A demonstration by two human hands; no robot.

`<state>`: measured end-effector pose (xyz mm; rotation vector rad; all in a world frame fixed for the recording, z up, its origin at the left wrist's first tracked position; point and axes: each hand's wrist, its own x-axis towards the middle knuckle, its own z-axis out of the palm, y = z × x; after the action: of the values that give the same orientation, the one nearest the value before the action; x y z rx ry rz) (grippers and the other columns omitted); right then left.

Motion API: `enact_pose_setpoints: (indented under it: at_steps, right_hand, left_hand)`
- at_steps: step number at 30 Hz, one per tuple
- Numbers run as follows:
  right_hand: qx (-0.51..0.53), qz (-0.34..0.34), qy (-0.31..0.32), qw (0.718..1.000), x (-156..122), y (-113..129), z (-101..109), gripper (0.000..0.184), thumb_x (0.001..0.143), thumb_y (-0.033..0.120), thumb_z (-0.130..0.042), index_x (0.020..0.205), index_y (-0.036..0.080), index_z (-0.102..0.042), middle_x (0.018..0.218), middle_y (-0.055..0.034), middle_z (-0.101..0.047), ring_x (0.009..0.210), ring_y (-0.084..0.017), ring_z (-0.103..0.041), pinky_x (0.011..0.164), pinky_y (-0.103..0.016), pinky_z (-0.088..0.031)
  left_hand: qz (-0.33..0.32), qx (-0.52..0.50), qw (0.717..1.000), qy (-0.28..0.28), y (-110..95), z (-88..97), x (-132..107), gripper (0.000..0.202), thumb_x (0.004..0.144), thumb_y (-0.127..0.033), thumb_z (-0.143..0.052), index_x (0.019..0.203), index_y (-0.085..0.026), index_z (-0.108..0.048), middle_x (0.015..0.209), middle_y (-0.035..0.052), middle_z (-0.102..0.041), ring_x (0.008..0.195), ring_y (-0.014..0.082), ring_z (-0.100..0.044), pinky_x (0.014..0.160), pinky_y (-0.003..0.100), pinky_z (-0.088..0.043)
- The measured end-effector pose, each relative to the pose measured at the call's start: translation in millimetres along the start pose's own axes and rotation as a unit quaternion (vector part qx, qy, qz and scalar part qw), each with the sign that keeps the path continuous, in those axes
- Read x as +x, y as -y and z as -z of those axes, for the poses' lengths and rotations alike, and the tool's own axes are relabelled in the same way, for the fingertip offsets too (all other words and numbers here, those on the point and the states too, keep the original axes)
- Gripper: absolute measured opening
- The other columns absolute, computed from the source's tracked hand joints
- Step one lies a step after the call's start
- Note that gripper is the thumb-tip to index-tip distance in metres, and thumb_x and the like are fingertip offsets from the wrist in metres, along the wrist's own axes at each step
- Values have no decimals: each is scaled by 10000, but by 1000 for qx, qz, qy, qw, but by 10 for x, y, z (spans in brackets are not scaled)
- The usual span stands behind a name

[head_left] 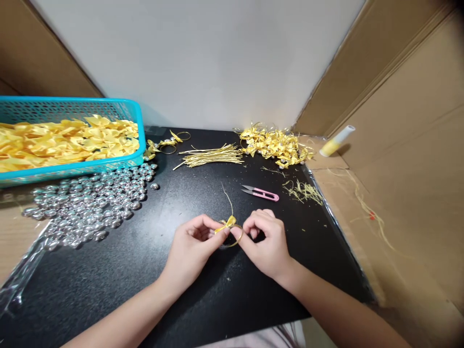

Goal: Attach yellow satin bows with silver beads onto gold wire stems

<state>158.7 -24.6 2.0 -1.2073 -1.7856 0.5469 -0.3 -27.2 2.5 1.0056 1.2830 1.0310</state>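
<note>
Farthest left of the pink snips (267, 195) stands a turquoise basket (141, 128) of yellow ribbon pieces (61, 142), then silver beads (94, 203) spread on the black desk (90, 285). The left hand (188, 246), its grip pinching a yellow bow (230, 222) by a gold ring (237, 242), works left of the snips and nearer the person. The right hand (267, 244) sits just nearside of them, thumb at the ring (whether its grip pinches anything, one cannot tell). Clippings (304, 191) lie to their right.

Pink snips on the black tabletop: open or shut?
Open: the blades of the pink snips stand apart, with a gap showing between their tips.
</note>
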Motion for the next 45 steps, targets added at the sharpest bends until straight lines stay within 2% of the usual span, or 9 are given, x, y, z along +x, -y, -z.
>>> enact_pose_setpoints:
  at_steps: [4,8,15,21,24,29,34,40,45]
  right_hand:
    - [15,45,17,999,-67,35,-52,122,859,196,-633,759,173,-699,493,82,-413,475,-72,-416,647,-290,-272]
    - [-14,1,26,1000,-99,23,-112,182,872,147,-586,991,172,-720,528,74,-467,480,-76,-432,648,-289,-265]
    - [-35,-74,68,994,-22,23,-50,124,819,156,-644,761,210,-740,519,56,-551,493,-85,-471,661,-288,-276]
    - [-72,-35,72,994,-26,44,-27,248,823,120,-593,581,172,-611,492,58,-509,498,-81,-448,671,-303,-266]
    - [-54,-30,74,995,-5,40,-15,165,809,114,-593,664,181,-635,527,64,-517,525,-86,-470,701,-305,-287]
    - [29,-103,153,982,65,19,37,71,833,154,-604,778,191,-631,655,49,-595,616,-107,-524,720,-291,-333]
    - [49,-109,188,975,90,23,73,110,864,159,-589,758,192,-594,704,49,-589,676,-111,-516,736,-280,-336]
    - [71,-43,269,960,117,51,189,150,938,212,-488,789,204,-500,804,17,-562,815,-142,-512,800,-303,-363]
    - [135,11,356,924,169,99,302,172,954,264,-437,789,216,-447,835,4,-524,844,-152,-475,837,-319,-394]
  left_hand:
    - [-42,30,999,8,10,8,-17,141,681,-259,-747,663,-146,-665,635,12,-701,575,111,-613,557,184,-474]
    - [-131,129,983,11,39,37,-36,85,754,-209,-687,681,-167,-680,671,1,-713,616,117,-633,604,193,-486]
    - [-282,274,919,12,50,69,-29,89,774,-156,-661,689,-181,-656,668,-9,-706,603,120,-649,595,195,-471]
    - [-285,297,911,10,30,62,-32,80,764,-176,-680,690,-195,-657,688,16,-727,639,159,-683,626,217,-497]
    - [-280,298,912,13,22,67,-23,90,767,-178,-675,683,-199,-654,675,14,-721,617,157,-676,610,219,-495]
    - [-289,292,911,26,2,73,-26,84,774,-158,-667,700,-196,-653,686,0,-719,622,135,-669,616,200,-489]
    - [-247,259,933,29,-19,68,-52,100,762,-173,-679,663,-185,-665,658,2,-709,604,131,-651,613,202,-475]
    - [-34,75,996,26,-78,69,19,136,697,-274,-722,648,-157,-672,635,31,-705,581,141,-619,564,214,-462]
    - [55,-59,997,-2,-111,84,113,181,584,-266,-786,595,-143,-654,564,4,-666,534,98,-566,555,192,-439]
